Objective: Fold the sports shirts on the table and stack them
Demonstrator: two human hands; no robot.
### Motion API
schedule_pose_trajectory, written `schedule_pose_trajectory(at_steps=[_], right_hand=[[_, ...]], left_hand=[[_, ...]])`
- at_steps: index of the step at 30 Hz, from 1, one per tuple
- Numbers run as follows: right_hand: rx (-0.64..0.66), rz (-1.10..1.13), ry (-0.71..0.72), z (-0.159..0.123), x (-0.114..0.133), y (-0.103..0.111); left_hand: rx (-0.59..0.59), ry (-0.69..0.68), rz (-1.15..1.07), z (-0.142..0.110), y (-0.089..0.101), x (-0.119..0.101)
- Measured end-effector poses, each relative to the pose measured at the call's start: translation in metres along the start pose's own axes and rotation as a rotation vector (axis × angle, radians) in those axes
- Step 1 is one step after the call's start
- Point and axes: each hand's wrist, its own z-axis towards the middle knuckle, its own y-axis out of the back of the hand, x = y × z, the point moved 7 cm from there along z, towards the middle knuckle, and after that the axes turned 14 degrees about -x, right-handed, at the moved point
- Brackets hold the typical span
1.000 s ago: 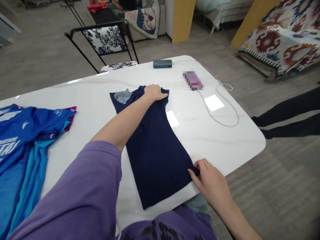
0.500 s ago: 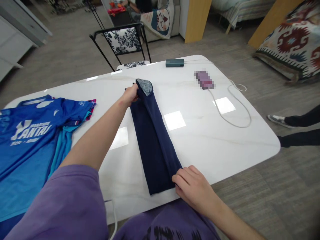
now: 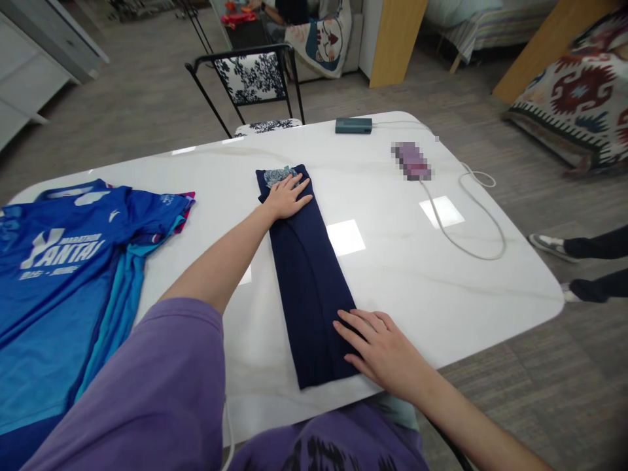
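A dark navy garment, folded into a long narrow strip, lies flat on the white table. At its far end a grey patterned patch shows beside my fingers. My left hand rests palm down on that far end, fingers spread. On the right edge of the near end lies my right hand, its fingers stretched out over the cloth. Neither hand grips the fabric. Which kind of garment it is, I cannot tell for certain.
Blue printed shirts lie spread on the left. A dark green box-shaped device and a blurred purple phone-like object with a white cable are at the far right. A chair stands behind the table; a person's legs show at right.
My left hand has let go of the garment's far end and now lies flat on it. The raised layer has come down. My right hand's fingers have loosened and straightened.
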Motion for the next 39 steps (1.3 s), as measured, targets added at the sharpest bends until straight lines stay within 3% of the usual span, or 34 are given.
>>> schedule_pose_trajectory(at_steps=[4, 8, 10, 13, 16, 20, 25, 29, 35, 37, 39], right_hand=[[0.016, 0.003, 0.01, -0.004, 0.003, -0.001], [0.003, 0.074, 0.025, -0.011, -0.002, 0.012], [0.012, 0.123, 0.027, -0.018, -0.007, 0.019], [0.035, 0.165, 0.061, -0.027, -0.01, 0.026], [0.045, 0.173, 0.101, -0.031, -0.008, 0.026], [0.061, 0.095, 0.187, -0.026, 0.0, 0.018], [0.071, -0.043, 0.21, -0.017, 0.006, 0.008], [0.04, 0.026, 0.144, -0.026, 0.02, 0.025], [0.171, 0.476, 0.081, -0.046, 0.064, 0.094], [0.14, 0.561, -0.004, -0.025, 0.061, 0.116], [0.037, 0.577, -0.101, 0.017, 0.042, 0.131]], left_hand=[[0.012, -0.053, 0.017, -0.01, 0.012, 0.008], [-0.134, -0.105, 0.075, -0.064, 0.052, -0.001], [-0.107, -0.203, 0.036, -0.112, 0.069, -0.025], [0.085, -0.371, -0.121, -0.203, 0.085, -0.078], [0.219, -0.442, -0.21, -0.288, 0.095, -0.131], [0.224, -0.494, -0.139, -0.356, 0.095, -0.177], [0.141, -0.565, 0.06, -0.38, 0.08, -0.204], [0.176, -0.498, -0.013, -0.395, 0.088, -0.215], [0.417, -0.341, -0.588, -0.431, 0.16, -0.236], [0.409, -0.263, -0.672, -0.42, 0.187, -0.228], [0.33, -0.169, -0.69, -0.387, 0.208, -0.202]])
